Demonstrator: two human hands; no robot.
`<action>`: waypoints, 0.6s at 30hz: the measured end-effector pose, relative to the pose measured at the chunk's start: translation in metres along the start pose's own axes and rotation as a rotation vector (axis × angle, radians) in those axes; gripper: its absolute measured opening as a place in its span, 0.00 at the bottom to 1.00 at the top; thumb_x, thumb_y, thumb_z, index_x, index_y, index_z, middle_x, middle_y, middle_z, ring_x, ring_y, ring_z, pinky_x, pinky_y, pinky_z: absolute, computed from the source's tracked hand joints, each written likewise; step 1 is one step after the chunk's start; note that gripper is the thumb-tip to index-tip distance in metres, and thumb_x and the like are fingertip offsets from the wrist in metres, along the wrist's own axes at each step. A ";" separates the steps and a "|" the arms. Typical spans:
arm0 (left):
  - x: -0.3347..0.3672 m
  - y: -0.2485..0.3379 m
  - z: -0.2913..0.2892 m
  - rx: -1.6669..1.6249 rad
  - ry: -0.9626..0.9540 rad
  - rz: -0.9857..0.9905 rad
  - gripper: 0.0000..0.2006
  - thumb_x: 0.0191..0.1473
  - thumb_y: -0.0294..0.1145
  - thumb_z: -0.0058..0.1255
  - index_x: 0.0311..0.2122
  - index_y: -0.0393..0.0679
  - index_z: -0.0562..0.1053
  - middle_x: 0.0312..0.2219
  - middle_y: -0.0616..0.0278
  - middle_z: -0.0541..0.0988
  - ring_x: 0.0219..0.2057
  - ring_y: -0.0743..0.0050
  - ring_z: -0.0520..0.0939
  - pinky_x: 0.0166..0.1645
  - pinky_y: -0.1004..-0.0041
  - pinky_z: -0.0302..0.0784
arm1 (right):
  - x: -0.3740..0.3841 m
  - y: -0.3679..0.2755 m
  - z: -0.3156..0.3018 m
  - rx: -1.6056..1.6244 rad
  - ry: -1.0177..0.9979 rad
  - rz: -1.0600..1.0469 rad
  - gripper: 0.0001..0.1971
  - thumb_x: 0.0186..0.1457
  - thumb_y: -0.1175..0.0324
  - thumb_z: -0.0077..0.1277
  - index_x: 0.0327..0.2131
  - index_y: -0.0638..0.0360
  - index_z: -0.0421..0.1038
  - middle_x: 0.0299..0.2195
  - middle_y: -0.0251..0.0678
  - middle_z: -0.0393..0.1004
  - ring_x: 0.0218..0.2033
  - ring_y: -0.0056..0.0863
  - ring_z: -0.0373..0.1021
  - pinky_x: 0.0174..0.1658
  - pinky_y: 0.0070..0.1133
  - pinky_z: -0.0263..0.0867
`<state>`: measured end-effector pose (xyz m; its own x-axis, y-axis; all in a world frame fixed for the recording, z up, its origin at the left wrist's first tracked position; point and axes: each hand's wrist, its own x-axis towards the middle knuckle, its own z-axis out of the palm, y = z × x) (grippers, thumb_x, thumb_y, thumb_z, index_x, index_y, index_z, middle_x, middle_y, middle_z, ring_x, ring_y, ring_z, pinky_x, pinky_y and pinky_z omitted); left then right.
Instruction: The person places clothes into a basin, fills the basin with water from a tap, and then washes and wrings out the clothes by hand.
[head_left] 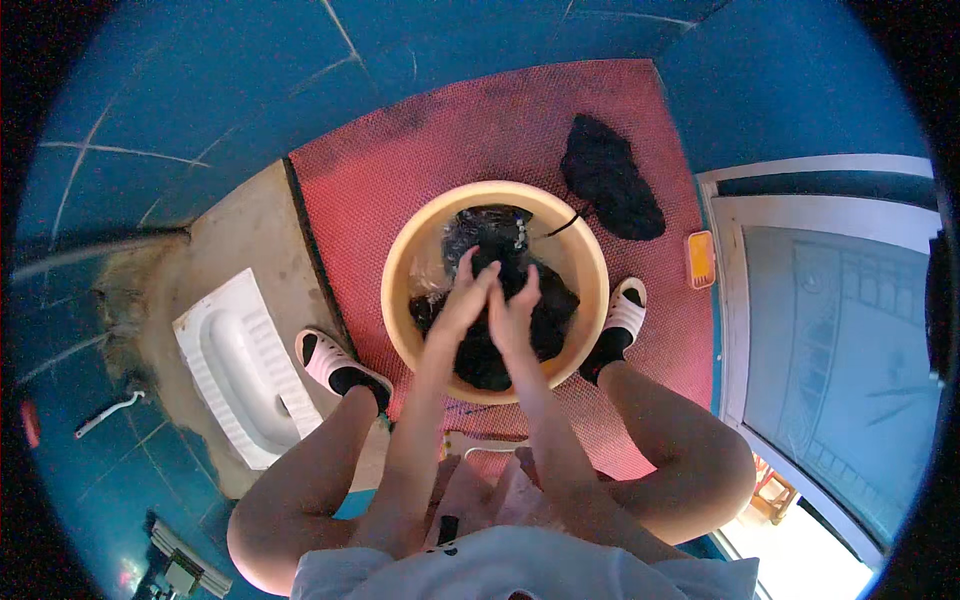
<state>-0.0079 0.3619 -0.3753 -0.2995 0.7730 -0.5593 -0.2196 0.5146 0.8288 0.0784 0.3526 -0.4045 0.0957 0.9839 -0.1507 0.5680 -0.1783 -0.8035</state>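
Both of my hands are close together over a round cream plastic basin (397, 270), their inner edges almost touching. Black cloth (490, 358) lies wet and bunched in the water below and around them. My left hand (465, 300) is closed on a fold of the cloth, fingers curled toward the right hand. My right hand (513, 308) grips the same dark bundle from the other side. Part of the fingers sinks into the black fabric and is hard to make out. Toward the basin's far side the cloth looks glossy, with a few whitish suds.
Another black garment (612, 180) lies on the red textured mat (360, 180) beyond the basin. An orange soap dish (701, 259) sits by the door (830, 330) at right. A white squat toilet (245, 370) is at left. My slippered feet flank the basin.
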 end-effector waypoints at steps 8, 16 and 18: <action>0.076 -0.095 0.003 0.743 0.463 0.201 0.22 0.48 0.48 0.39 0.43 0.41 0.65 0.37 0.45 0.67 0.42 0.48 0.67 0.46 0.59 0.62 | 0.049 0.014 0.043 -0.621 -0.332 -0.043 0.20 0.50 0.65 0.39 0.46 0.61 0.51 0.40 0.52 0.61 0.37 0.46 0.64 0.37 0.35 0.62; 0.118 -0.059 -0.006 0.872 0.415 -0.009 0.15 0.43 0.39 0.44 0.27 0.35 0.70 0.31 0.39 0.71 0.34 0.49 0.73 0.38 0.59 0.69 | 0.112 0.008 0.039 -0.565 -0.663 0.025 0.22 0.48 0.58 0.40 0.41 0.68 0.62 0.35 0.54 0.67 0.36 0.42 0.67 0.40 0.31 0.61; 0.122 -0.052 -0.013 0.694 0.317 -0.038 0.16 0.43 0.41 0.46 0.31 0.36 0.70 0.34 0.42 0.71 0.36 0.47 0.72 0.42 0.61 0.67 | 0.128 0.048 0.040 -0.245 -0.657 0.049 0.22 0.50 0.58 0.42 0.46 0.62 0.60 0.38 0.47 0.68 0.40 0.36 0.65 0.45 0.27 0.57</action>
<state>-0.0448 0.4246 -0.4863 -0.5788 0.6602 -0.4787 0.3674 0.7352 0.5697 0.0855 0.4700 -0.4857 -0.3442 0.7518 -0.5624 0.7507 -0.1393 -0.6458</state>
